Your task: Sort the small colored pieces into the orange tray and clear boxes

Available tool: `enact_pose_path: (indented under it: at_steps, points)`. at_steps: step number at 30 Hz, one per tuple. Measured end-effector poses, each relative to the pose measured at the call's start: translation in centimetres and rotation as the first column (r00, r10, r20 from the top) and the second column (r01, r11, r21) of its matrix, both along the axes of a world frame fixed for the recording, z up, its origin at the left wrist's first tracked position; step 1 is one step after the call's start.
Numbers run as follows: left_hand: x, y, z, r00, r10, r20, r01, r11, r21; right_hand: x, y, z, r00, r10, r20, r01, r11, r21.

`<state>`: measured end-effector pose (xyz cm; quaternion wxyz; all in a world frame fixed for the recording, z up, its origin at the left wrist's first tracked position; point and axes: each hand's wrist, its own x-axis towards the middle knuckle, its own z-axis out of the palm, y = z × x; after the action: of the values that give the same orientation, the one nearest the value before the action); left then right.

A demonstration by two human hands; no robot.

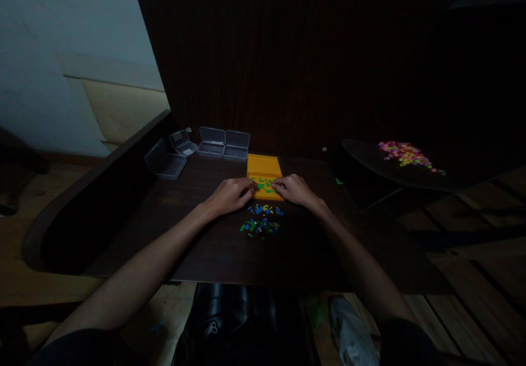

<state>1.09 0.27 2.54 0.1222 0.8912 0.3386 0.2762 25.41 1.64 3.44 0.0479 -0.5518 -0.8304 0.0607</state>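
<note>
On the table (209, 256), the box (263, 165) is lying with pieces (268, 191) in its front half. The left hand (235, 195) is resting at its left edge, the right hand (296, 189) at its right. Before the box, the far pile (265, 210) is lying just behind the near pile (261, 227). Left of the box, four cases (211, 150) are standing before the panel (287, 70). A board (98, 177) is bordering the table's left side. Well right, beads (405, 154) are lying on a shelf (361, 155).
</note>
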Motion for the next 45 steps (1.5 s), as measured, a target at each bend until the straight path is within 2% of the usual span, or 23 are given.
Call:
enact_pose_path:
  at_steps: [6,10,13,17,20,22,28,31,39,45]
  points:
    - [-0.1,0.0,-0.1,1.000,0.015,-0.002,-0.015,1.000,0.000,0.9,0.0,0.5,0.996,-0.045,-0.073,0.049,0.998,0.046]
    - [-0.1,0.0,-0.1,1.000,0.006,-0.003,-0.006,1.000,-0.005,1.4,0.0,0.4,0.993,-0.025,-0.119,0.028,0.999,0.025]
    - [-0.1,0.0,-0.1,1.000,-0.024,0.004,0.024,0.999,-0.043,1.4,-0.4,0.4,0.980,0.018,-0.200,-0.020,1.000,-0.007]
    - [0.0,-0.3,-0.1,0.992,-0.129,-0.005,0.126,0.976,-0.178,0.9,-2.0,0.3,0.945,0.119,-0.305,-0.152,0.984,-0.089]
    - [0.1,-0.6,0.0,0.978,-0.203,-0.054,0.183,0.948,-0.261,0.4,-3.3,0.2,0.922,0.220,-0.318,-0.269,0.956,-0.119]
    - [0.1,-0.8,0.2,0.970,-0.224,-0.091,0.190,0.939,-0.288,0.1,-3.9,0.2,0.923,0.248,-0.293,-0.297,0.946,-0.134]
    - [0.0,-0.8,0.1,0.969,-0.203,-0.142,0.161,0.951,-0.264,-0.1,-4.4,0.6,0.951,0.226,-0.210,-0.260,0.953,-0.152]
    - [-0.1,-0.7,0.0,0.966,-0.207,-0.152,0.165,0.953,-0.253,0.6,-4.1,0.6,0.952,0.212,-0.221,-0.248,0.957,-0.151]
    - [-0.4,-0.6,0.2,0.960,-0.238,-0.148,0.189,0.939,-0.288,2.7,-4.4,0.1,0.962,0.149,-0.230,-0.206,0.945,-0.252]
    - [-0.8,-0.4,0.2,0.965,-0.226,-0.135,0.176,0.935,-0.308,3.0,-4.6,-0.2,0.951,0.146,-0.272,-0.211,0.951,-0.226]
